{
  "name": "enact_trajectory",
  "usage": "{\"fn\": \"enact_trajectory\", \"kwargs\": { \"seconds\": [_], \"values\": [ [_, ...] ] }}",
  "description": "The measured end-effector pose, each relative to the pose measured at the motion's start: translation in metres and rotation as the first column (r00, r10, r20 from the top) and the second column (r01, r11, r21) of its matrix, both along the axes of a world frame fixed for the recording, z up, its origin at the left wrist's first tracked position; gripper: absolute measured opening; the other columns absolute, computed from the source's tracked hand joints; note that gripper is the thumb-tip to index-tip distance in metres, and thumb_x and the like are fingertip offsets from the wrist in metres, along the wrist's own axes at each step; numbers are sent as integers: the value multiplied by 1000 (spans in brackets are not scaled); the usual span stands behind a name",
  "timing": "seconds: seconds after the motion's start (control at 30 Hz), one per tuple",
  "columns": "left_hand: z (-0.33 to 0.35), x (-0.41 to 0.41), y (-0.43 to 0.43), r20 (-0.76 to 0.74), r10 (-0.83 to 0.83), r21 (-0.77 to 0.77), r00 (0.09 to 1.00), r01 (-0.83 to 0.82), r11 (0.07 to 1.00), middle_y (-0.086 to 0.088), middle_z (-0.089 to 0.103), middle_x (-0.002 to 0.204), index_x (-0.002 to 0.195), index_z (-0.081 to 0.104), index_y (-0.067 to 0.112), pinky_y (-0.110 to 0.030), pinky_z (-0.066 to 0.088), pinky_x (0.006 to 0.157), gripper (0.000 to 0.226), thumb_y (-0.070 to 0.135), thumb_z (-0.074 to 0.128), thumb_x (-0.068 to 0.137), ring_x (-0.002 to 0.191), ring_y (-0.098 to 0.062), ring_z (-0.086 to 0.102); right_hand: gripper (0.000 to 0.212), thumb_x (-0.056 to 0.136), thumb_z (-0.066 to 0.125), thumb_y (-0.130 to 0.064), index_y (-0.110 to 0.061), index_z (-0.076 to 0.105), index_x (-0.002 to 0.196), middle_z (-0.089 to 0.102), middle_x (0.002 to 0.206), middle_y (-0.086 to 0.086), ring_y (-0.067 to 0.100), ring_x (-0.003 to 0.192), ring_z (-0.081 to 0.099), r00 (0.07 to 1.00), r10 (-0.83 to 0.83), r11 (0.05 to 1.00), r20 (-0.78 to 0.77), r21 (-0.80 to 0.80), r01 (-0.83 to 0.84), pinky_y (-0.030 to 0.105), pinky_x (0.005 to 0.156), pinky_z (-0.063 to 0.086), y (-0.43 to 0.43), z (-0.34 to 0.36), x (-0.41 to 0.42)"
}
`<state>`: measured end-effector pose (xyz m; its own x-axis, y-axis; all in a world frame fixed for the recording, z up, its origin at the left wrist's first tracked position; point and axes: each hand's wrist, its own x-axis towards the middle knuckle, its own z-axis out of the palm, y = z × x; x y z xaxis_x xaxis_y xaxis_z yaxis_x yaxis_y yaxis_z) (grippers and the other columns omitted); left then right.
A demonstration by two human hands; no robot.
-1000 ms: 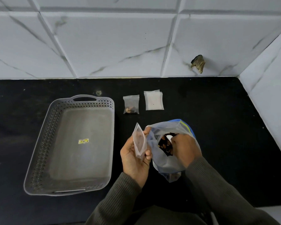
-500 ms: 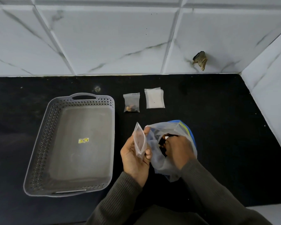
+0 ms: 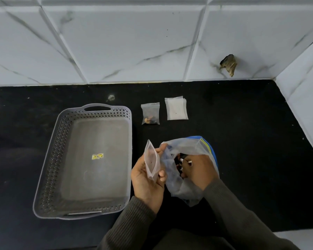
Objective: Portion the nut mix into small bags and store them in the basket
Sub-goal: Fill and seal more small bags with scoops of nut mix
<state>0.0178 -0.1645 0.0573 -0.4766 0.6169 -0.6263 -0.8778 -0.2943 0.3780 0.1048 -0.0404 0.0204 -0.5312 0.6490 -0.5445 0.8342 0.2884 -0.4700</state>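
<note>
Left grip [image 3: 146, 179] is pinching an empty small bag [image 3: 152, 162], thumb on one side and fingers on the other. The bag stands up edge-on, long axis running near to far, open mouth pointing far and a touch left, bottom end down in the palm. It sits just left of the big bag [image 3: 183, 191], touching its rim.

Right grip [image 3: 197, 168] is in the big bag's mouth with its fingers curled. A couple of pale bits show at the fingertips, but I honestly can't tell if it's got hold of any nuts [image 3: 177, 160] or not.

The big bag sits on the black table [image 3: 251, 141], blue strip on its far right edge. Far of it are a filled bag [image 3: 150, 113], lying flat with nuts at its near end, and just to its right a stack of empties [image 3: 176, 109]. The grey basket [image 3: 50, 159] is off to the left, long axis near to far.

Compared with a second ago, the right grip has slid a bit left toward the small bag. The small bag's pose is the same, and the rest hasn't budged.
</note>
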Motion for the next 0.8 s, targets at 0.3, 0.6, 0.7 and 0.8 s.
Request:
{"fn": "enact_trajectory", "kwargs": {
  "seconds": [0.3, 0.6, 0.7, 0.8],
  "values": [
    [-5, -6, -9, 42, 44, 18, 998, -44, 999, -20, 70, 115, 70, 77, 7, -18, 40, 36, 36, 29, 50, 80, 41, -10, 42, 30, 100, 49, -25, -25, 63, 74, 65, 68, -10, 4, 74, 61, 946, -312, 908, -87, -319, 270, 28, 86, 44, -6, 2, -15],
    [-4, -4, -9, 8, 38, -17, 999, -38, 999, -21, 69, 119, 73, 79, 10, -18, 41, 37, 36, 32, 52, 81, 43, -10, 44, 27, 98, 50, -13, -10, 67, 78, 62, 64, 4, 12, 63, 58, 774, -630, 592, -58, -681, 431, 34, 87, 49, -8, 1, -9],
    [-3, -3, -8, 1, 40, -26, 999, -40, 999, -20, 69, 121, 75, 80, 10, -18, 41, 37, 36, 33, 52, 82, 43, -10, 45, 27, 99, 51, -20, -10, 70, 83, 67, 66, 2, 12, 69, 61, 781, -622, 611, -58, -660, 438, 37, 96, 49, -10, -1, -3],
    [2, -1, -7, 7, 50, -24, 999, -50, 998, -19, 70, 118, 78, 79, 9, -18, 43, 36, 38, 30, 49, 89, 44, -9, 53, 18, 98, 55, -19, -9, 70, 97, 72, 77, 6, 9, 67, 65, 720, -677, 639, -151, -607, 473, 27, 78, 55, -18, 1, 5]
  ]
}}
